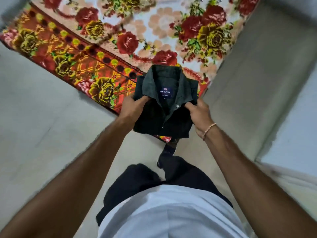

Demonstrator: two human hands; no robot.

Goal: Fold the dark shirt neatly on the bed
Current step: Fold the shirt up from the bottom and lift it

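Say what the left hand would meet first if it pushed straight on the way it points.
The left hand already grips the shirt at the collar side; pushing on, it likely meets the floral blanket beyond, though depth is unclear.

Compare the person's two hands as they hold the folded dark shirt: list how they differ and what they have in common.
1. The left hand grips the dark shirt at its left edge beside the collar; the right hand grips its right edge.
2. The right wrist wears a thin bracelet; the left wrist is bare.
3. The left hand sits slightly higher in the picture than the right.

Shared: both have fingers curled onto the fabric, holding the folded shirt near the corner of the floral blanket.
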